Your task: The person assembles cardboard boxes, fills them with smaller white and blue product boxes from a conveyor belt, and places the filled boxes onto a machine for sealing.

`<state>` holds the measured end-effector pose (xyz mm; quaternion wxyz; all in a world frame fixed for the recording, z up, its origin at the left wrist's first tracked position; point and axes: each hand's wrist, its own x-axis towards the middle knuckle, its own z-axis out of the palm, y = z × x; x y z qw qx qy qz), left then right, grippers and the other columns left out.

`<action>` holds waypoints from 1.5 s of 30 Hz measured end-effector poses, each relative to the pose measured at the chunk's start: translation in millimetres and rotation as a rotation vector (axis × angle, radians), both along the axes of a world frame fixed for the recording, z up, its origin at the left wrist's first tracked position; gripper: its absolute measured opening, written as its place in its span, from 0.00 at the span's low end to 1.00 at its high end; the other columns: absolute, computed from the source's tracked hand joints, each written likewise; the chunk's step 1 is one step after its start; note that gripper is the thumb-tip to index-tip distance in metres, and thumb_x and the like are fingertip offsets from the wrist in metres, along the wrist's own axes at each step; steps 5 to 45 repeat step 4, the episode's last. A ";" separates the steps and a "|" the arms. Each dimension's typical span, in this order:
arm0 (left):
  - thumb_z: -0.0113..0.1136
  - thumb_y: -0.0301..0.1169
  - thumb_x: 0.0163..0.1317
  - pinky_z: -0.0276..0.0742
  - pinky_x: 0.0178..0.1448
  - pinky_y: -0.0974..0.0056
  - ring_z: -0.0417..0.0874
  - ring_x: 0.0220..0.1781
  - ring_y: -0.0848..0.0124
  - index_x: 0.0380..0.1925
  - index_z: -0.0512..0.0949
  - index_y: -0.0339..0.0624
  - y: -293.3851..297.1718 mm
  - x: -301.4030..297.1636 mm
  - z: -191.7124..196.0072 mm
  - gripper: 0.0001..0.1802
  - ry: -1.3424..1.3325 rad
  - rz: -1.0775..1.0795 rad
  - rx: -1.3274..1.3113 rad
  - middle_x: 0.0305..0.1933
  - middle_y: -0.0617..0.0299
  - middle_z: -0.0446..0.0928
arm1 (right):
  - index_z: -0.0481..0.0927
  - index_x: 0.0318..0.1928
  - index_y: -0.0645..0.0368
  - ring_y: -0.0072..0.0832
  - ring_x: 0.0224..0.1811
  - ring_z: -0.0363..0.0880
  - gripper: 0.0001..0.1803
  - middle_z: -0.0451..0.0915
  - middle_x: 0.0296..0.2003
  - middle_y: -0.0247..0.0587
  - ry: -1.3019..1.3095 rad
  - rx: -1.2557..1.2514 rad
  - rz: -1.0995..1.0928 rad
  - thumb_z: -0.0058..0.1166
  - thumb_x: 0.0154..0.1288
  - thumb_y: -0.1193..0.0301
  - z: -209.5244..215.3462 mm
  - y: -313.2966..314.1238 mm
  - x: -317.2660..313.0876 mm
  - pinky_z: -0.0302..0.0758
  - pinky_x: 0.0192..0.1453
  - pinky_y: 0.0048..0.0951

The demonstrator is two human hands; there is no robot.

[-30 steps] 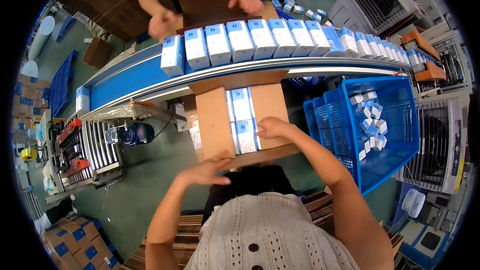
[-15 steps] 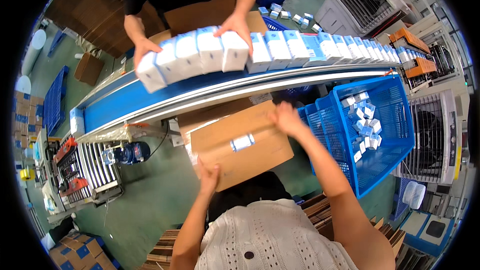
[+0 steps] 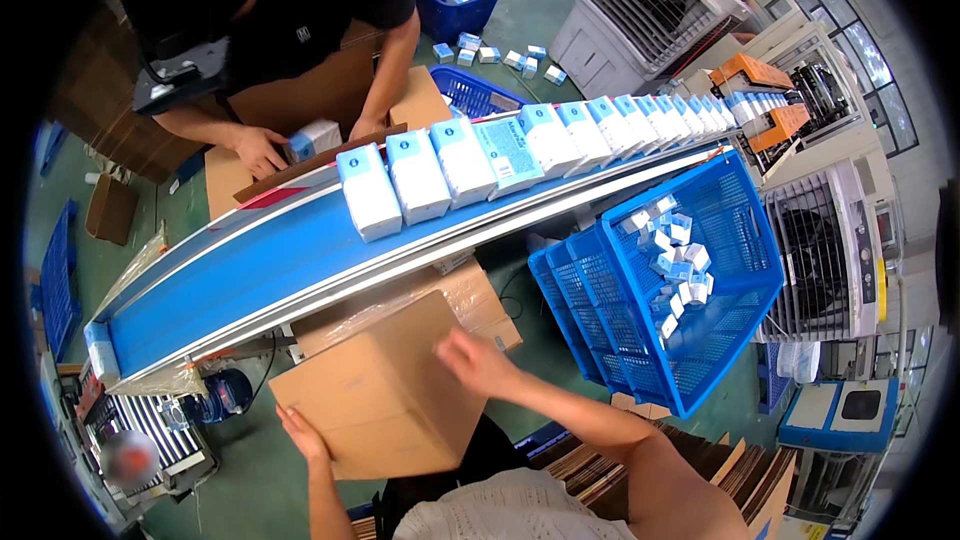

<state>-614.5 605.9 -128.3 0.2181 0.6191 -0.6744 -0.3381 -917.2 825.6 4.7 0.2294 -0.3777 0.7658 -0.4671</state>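
Observation:
A brown cardboard box [image 3: 365,385] is tilted in front of me, below the conveyor. My left hand [image 3: 305,434] grips its left lower edge, the thumb and fingers pressed along the cardboard. Over the box's right face is my right hand [image 3: 478,364], its fingers bent and smeared by motion; whether it touches the face I cannot tell. Beneath and behind this box shows another carton [image 3: 490,310] with shiny tape or film.
A blue conveyor belt [image 3: 220,285] carries a row of white-and-blue cartons [image 3: 370,195]. Across it a co-worker's hand [image 3: 262,152] is beside a carton in an open box. Blue crates [image 3: 700,370] with loose cartons stand right; flat cardboard [image 3: 690,470] is stacked near me.
The box has turned from a flat face to a tilted view showing two faces, and my right hand has moved off its far corner. The co-worker's group of cartons has left the belt.

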 end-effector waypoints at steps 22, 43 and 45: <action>0.36 0.51 0.63 0.52 0.65 0.56 0.57 0.61 0.47 0.61 0.51 0.36 -44.8 32.4 -39.9 0.35 0.106 -0.035 0.183 0.63 0.43 0.53 | 0.71 0.39 0.57 0.36 0.38 0.77 0.16 0.76 0.32 0.53 -0.429 0.372 -0.251 0.47 0.61 0.58 -136.1 -3.7 -66.1 0.71 0.42 0.37; 0.36 0.51 0.63 0.52 0.65 0.56 0.57 0.61 0.47 0.61 0.51 0.36 -44.8 32.4 -39.9 0.35 0.106 -0.035 0.183 0.63 0.43 0.53 | 0.71 0.39 0.57 0.36 0.38 0.77 0.16 0.76 0.32 0.53 -0.429 0.372 -0.251 0.47 0.61 0.58 -136.1 -3.7 -66.1 0.71 0.42 0.37; 0.36 0.51 0.63 0.52 0.65 0.56 0.57 0.61 0.47 0.61 0.51 0.36 -44.8 32.4 -39.9 0.35 0.106 -0.035 0.183 0.63 0.43 0.53 | 0.71 0.39 0.57 0.36 0.38 0.77 0.16 0.76 0.32 0.53 -0.429 0.372 -0.251 0.47 0.61 0.58 -136.1 -3.7 -66.1 0.71 0.42 0.37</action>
